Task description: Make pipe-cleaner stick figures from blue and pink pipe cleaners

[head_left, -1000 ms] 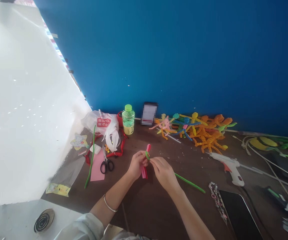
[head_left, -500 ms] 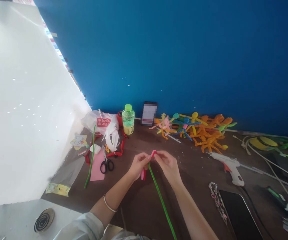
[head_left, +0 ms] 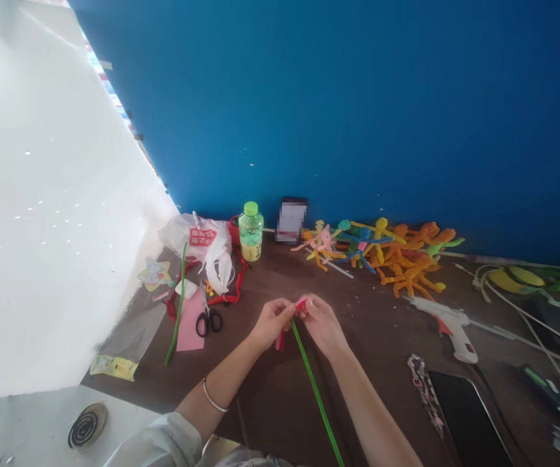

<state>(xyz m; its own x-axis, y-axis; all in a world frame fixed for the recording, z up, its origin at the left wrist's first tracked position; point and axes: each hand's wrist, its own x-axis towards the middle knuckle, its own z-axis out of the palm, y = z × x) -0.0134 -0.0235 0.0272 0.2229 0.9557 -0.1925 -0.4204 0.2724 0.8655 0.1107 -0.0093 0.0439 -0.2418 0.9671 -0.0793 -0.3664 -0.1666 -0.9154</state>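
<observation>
My left hand (head_left: 271, 321) and my right hand (head_left: 323, 323) meet over the brown table (head_left: 387, 337), both pinched on a small pink pipe-cleaner bundle (head_left: 280, 338). Its top peeks out between my fingertips and its lower end hangs below my left hand. A long green pipe cleaner (head_left: 315, 389) runs from that pinch down toward me, between my forearms. A thin bangle (head_left: 212, 397) sits on my left wrist.
Black-handled scissors (head_left: 207, 318) lie on pink paper at the left beside a green stem and a white plastic bag (head_left: 202, 250). A green-capped bottle (head_left: 250, 231) stands behind. A heap of pipe-cleaner figures (head_left: 387, 253) lies by the blue wall. A glue gun (head_left: 448, 321) and a phone (head_left: 465, 415) lie right.
A second ago the green pipe cleaner trailed off to the right; it has swung round and now points toward me. My right hand moved up to the top of the pink bundle.
</observation>
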